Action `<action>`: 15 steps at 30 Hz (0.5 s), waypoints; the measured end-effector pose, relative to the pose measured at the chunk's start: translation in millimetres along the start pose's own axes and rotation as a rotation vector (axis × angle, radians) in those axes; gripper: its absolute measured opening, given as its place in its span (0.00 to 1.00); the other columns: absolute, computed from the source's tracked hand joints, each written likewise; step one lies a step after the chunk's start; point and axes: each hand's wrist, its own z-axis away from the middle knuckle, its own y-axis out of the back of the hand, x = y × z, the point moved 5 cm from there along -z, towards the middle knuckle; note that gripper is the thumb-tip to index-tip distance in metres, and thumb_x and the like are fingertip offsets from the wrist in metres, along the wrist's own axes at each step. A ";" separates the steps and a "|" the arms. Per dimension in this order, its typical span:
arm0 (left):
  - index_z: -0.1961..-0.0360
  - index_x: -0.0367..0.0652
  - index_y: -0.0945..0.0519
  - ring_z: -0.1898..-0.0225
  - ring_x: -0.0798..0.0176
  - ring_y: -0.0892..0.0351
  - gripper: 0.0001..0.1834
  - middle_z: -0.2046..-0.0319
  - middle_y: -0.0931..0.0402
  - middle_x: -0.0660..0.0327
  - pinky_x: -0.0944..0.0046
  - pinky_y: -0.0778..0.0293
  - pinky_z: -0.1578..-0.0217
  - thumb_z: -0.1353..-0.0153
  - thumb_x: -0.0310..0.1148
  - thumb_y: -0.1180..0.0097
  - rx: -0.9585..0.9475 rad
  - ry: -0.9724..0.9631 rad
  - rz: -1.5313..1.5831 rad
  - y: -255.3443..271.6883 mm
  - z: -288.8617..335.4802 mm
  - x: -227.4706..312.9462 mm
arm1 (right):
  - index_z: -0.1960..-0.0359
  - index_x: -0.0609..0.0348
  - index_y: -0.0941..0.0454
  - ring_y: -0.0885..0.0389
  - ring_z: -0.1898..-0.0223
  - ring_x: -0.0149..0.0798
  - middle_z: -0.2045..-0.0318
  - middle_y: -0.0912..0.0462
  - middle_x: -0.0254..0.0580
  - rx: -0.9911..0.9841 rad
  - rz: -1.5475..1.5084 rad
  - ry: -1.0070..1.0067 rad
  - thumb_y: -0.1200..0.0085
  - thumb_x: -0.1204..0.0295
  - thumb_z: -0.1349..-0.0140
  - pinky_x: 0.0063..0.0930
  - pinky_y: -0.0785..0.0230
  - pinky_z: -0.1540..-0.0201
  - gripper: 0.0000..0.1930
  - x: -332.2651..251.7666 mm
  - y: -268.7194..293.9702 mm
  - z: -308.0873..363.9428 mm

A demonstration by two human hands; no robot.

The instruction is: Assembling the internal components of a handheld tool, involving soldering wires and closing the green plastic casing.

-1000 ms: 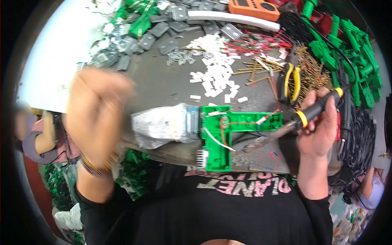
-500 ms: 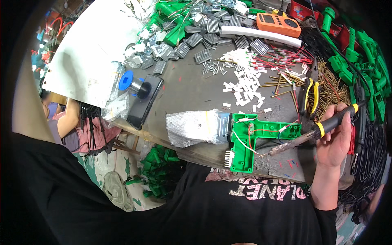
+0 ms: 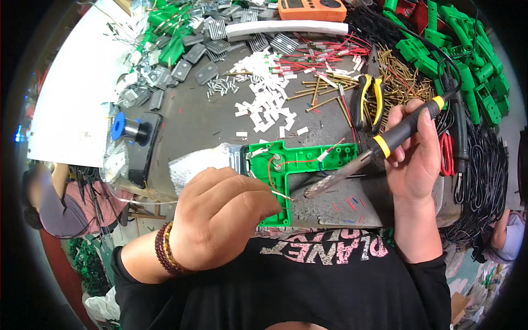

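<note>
A green plastic housing half lies open side up on the grey worktop, just right of the centre of the frame, its narrow arm pointing right. A red wire runs inside it, and a wire end shows bare near its right edge. The left hand, knuckles up, covers the housing's lower left part with its fingers bent; whether they pinch anything cannot be told, as the fingertips are hidden. The right hand is closed around the black and yellow handle of a soldering iron, whose tip slants down left to just beside the wire end.

A bubble-wrap bag sits at the housing's left. Above the housing are loose white sleeves, then yellow-handled pliers near a heap of brass-coloured screws. At centre left, a blue-flanged solder spool stands by a black smartphone. Grey finned heat sinks and an orange multimeter fill the top, green housings the upper right, coiled black cables the right edge.
</note>
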 end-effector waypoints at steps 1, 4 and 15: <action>0.67 0.42 0.20 0.71 0.57 0.20 0.13 0.69 0.19 0.60 0.60 0.27 0.69 0.55 0.20 0.35 0.010 0.025 -0.009 -3.3 2.2 -1.6 | 0.55 0.56 0.29 0.36 0.84 0.23 0.68 0.21 0.45 -0.013 -0.012 -0.003 0.56 0.59 0.25 0.16 0.45 0.84 0.13 0.9 0.0 -0.2; 0.68 0.42 0.23 0.72 0.58 0.21 0.14 0.69 0.19 0.60 0.60 0.29 0.69 0.56 0.18 0.35 0.046 0.066 -0.024 -6.9 3.6 -5.5 | 0.55 0.56 0.29 0.36 0.84 0.23 0.69 0.21 0.45 -0.023 0.005 -0.011 0.56 0.59 0.25 0.16 0.44 0.84 0.13 2.0 1.1 -0.3; 0.69 0.42 0.24 0.73 0.57 0.23 0.13 0.70 0.19 0.59 0.60 0.30 0.69 0.56 0.20 0.35 -0.037 0.070 0.043 -14.4 6.4 -18.1 | 0.54 0.56 0.29 0.37 0.84 0.23 0.68 0.22 0.46 0.004 0.009 -0.040 0.55 0.57 0.26 0.16 0.45 0.84 0.15 8.6 -0.2 0.4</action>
